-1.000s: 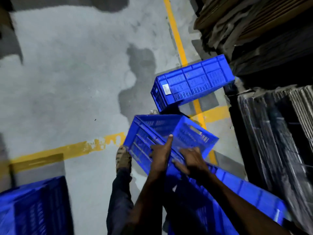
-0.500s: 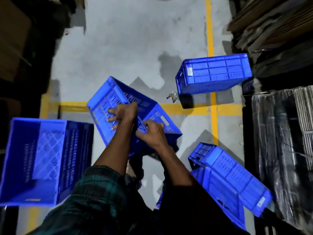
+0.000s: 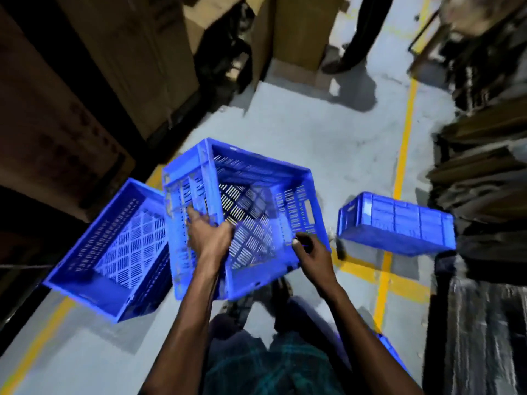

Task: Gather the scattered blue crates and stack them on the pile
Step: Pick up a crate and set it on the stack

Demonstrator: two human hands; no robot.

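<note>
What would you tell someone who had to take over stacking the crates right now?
Left hand: gripping the near-left rim of the held crate.
Right hand: gripping its near-right rim.
The held crate is tilted, open side up, off the floor.
The pile crate sits just left of it, open and empty on top.
Another crate lies upside down on the floor to the right, by the yellow line.
Left to do: set the held crate onto the pile, then fetch the upside-down one.
</note>
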